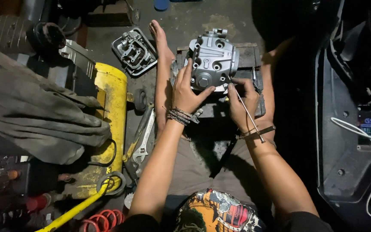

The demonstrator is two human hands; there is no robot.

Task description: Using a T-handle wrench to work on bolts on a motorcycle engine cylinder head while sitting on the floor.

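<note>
The engine cylinder head [213, 60] sits on a wooden block [247, 56]. Left of it lies a metal cover [135, 51]; further left, an air tank [108, 107].

Dim, centre-lit from above, dark corners
</note>
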